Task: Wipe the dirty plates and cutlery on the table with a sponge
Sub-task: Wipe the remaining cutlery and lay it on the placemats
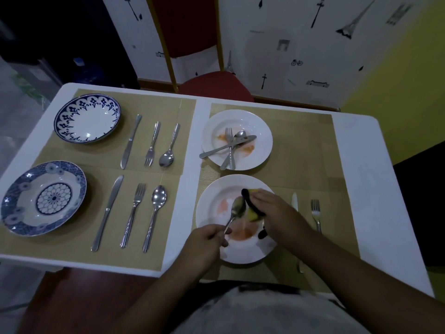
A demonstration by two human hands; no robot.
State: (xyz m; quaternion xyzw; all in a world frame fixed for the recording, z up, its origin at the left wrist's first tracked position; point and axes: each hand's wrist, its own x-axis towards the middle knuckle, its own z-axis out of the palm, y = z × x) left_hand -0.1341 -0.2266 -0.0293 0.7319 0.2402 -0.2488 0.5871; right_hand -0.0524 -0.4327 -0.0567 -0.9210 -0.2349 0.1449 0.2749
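Lower centre: my left grip (209, 237) pinches a steel spoon (238, 206) over the orange-stained white plate (240, 251). My right grip (272, 210) curls around a yellow sponge (252, 216). I judge both unfinished; the upper white plate (262, 150) and its crossed cutlery (230, 147) look smeared, unwiped.

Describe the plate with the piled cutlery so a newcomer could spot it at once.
Start from the white table and go to its right half. Of the two white plates there, it is the farther plate, nearer the red chair. Unlike the near plate, it carries a crossed knife, fork and spoon over orange smears.
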